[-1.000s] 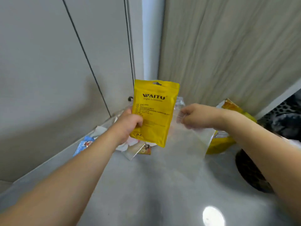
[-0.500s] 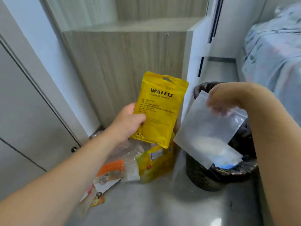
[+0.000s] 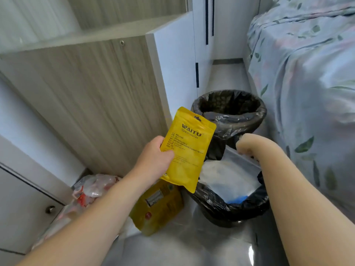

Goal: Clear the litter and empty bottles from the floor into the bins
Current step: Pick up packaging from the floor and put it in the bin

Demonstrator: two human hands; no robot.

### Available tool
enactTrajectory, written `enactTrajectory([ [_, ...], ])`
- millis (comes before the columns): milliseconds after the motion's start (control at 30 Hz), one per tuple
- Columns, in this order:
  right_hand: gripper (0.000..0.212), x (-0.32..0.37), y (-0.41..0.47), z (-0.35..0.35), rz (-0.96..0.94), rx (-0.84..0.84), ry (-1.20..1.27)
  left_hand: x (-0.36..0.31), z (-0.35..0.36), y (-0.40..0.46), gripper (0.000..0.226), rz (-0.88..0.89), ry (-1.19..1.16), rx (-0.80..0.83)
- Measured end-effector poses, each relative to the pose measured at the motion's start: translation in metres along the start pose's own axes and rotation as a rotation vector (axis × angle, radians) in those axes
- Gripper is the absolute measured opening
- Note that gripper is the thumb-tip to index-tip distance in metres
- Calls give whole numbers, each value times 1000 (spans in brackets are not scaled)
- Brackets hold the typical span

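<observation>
A flat yellow plastic pouch [image 3: 189, 148], printed "WAITU Digital Accessories" with small unreadable lines below, was pinched at its left edge by the left hand [image 3: 153, 160], above the near bin's [image 3: 221, 206] rim. Two round bins lined with crinkled black bags stood by the bed; the right hand [image 3: 247, 145] gripped a clear frosted bag [image 3: 230, 173] over the near one. A bulky yellow packet [image 3: 157, 208] lay on the floor beside it.
</observation>
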State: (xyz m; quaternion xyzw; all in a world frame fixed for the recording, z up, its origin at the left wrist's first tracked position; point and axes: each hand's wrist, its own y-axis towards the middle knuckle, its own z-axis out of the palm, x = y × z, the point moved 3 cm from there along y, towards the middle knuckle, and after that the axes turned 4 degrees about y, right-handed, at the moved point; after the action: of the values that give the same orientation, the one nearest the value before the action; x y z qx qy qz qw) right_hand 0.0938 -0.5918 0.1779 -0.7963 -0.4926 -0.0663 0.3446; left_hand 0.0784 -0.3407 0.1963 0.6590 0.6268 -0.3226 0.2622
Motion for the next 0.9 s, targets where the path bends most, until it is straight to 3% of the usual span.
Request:
enactTrajectory([
  [100, 28, -18, 18, 10, 82, 64, 68, -2, 6, 12, 9, -46, 165, 63],
  [233, 14, -29, 27, 5, 114, 24, 140, -16, 26, 34, 10, -55, 328, 227],
  [467, 21, -33, 38, -6, 77, 6, 166, -42, 114, 62, 12, -46, 483, 446],
  [633, 26, -26, 34, 2, 31, 103, 64, -29, 142, 57, 9, 60, 595, 240],
  [767, 26, 1, 23, 9, -63, 66, -51, -24, 107, 43, 22, 312, 625, 79],
  [900, 13, 33, 8, 19, -170, 50, -200, -4, 57, 17, 19, 479, 567, -86],
])
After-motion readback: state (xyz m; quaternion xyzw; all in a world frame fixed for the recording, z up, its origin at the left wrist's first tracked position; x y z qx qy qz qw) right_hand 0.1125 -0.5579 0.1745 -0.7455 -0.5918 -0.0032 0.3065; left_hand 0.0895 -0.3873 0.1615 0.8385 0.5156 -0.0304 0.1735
